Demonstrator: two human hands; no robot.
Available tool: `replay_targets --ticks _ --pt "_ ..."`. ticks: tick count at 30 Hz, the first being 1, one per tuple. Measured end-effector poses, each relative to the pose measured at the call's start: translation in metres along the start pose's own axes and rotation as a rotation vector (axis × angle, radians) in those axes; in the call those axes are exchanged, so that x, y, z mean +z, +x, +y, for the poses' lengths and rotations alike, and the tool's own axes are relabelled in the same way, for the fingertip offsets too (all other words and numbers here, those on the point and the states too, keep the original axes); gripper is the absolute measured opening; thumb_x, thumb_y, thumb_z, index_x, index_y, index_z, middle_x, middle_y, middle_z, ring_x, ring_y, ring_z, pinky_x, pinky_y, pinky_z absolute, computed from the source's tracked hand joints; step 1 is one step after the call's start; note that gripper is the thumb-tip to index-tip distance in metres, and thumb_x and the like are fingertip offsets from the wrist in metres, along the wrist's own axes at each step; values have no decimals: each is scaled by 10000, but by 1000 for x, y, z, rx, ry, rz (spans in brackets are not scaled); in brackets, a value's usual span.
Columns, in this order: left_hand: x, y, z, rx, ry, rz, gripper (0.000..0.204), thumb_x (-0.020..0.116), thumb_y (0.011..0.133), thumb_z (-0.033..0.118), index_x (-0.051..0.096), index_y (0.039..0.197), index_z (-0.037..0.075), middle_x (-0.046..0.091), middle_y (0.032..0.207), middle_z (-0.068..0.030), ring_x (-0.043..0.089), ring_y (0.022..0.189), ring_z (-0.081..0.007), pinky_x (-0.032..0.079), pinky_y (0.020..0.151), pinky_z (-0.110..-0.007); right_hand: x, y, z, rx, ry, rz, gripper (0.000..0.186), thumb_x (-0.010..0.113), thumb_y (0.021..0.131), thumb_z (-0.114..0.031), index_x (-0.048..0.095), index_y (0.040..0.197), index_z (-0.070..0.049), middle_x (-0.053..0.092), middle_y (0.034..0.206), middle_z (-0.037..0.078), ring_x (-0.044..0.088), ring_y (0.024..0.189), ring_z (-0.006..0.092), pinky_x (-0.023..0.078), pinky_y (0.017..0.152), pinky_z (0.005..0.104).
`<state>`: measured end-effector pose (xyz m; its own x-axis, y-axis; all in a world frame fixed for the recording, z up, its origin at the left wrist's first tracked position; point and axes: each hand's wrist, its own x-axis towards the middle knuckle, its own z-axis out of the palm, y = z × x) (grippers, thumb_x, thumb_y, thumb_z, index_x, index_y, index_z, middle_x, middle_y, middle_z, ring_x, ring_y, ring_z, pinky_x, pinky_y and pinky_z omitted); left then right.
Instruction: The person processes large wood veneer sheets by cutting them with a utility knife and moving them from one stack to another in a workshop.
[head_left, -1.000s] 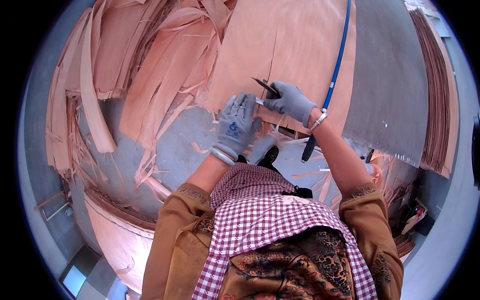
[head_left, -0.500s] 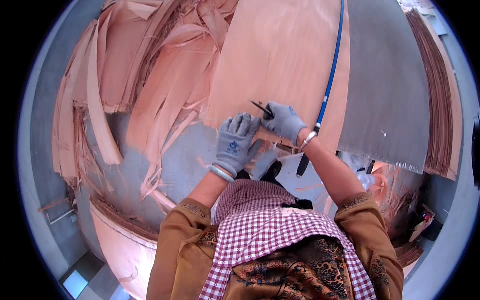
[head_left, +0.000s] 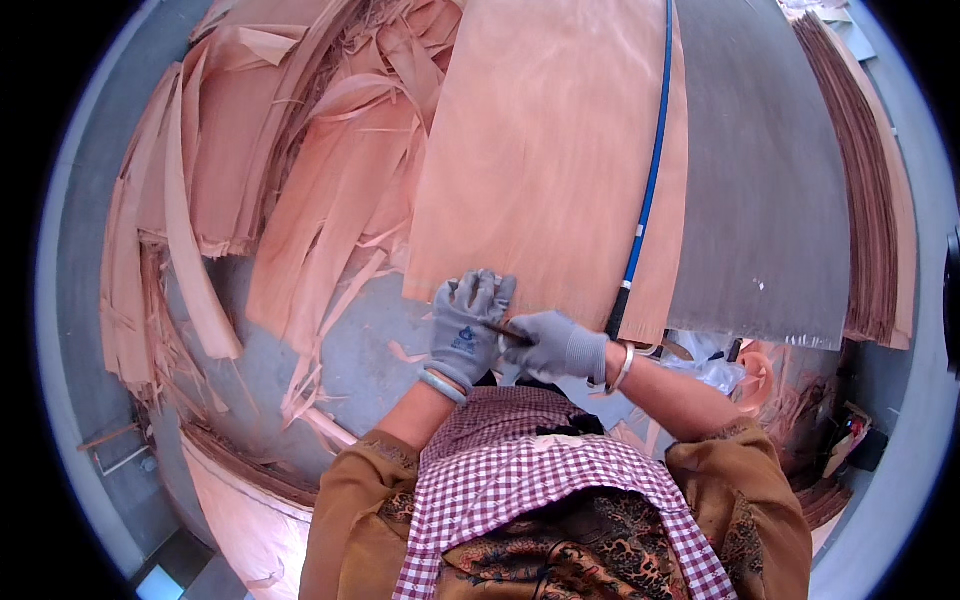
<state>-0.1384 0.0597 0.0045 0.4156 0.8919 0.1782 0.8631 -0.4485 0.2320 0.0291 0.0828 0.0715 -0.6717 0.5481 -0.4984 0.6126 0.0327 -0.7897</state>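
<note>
My left hand (head_left: 462,330), in a grey glove, rests at the near edge of a pale wood veneer sheet (head_left: 535,150), its fingers bent and slightly apart on it. My right hand (head_left: 555,348), also gloved, is closed on a dark, narrow tool (head_left: 505,331), which points left across to my left hand; its tip is hard to make out. A long blue rod with a black end (head_left: 655,150) lies along the sheet's right side, its near end just beyond my right hand.
Torn veneer sheets and strips (head_left: 220,140) are heaped at left, more stacked (head_left: 235,495) at lower left. A dark grey board (head_left: 760,190) lies right of the pale sheet, beside another veneer stack (head_left: 870,200). Crumpled clear plastic (head_left: 715,360) sits below the board.
Both hands are lower in the picture, as is the sheet's near edge. My right hand has turned, swinging the tool's tip down toward my left hand, whose fingers are more bent.
</note>
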Motion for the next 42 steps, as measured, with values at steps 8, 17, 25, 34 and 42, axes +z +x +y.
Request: replay_targets --ticks 8,17,25,34,42 --pt "-43 21 -18 27 -342 -163 547 594 777 277 483 1280 92 523 1156 -142 495 1052 -318 376 890 -443 -131 78 31 -35 647 453 155 593 831 -96 585 956 -4 595 796 43 553 697 125 445 654 264" --pt "2 152 -54 274 -48 129 438 540 838 252 522 1233 63 527 1257 -144 494 1148 -307 355 973 -429 -131 104 89 224 413 647 208 668 754 -211 583 820 -32 610 668 99 598 611 190 474 549 327" --pt "4 154 -53 215 49 -74 500 562 805 363 522 1247 131 508 1297 -58 460 1200 -236 346 957 -459 -86 81 80 67 735 503 122 655 798 -160 635 832 -45 614 644 33 591 576 129 473 518 294" --pt "10 153 -35 242 181 -135 474 527 813 336 522 1230 111 509 1282 -89 478 1167 -273 384 927 -476 -13 -149 -27 -360 1077 175 322 612 866 -108 532 1151 19 592 966 14 531 860 82 444 714 248" --pt "15 152 -28 239 105 -108 489 550 838 223 477 1282 30 484 1286 -189 452 1184 -332 370 996 -409 52 -485 272 619 353 1430 103 550 845 -71 583 937 -40 554 760 3 526 662 112 446 607 279"
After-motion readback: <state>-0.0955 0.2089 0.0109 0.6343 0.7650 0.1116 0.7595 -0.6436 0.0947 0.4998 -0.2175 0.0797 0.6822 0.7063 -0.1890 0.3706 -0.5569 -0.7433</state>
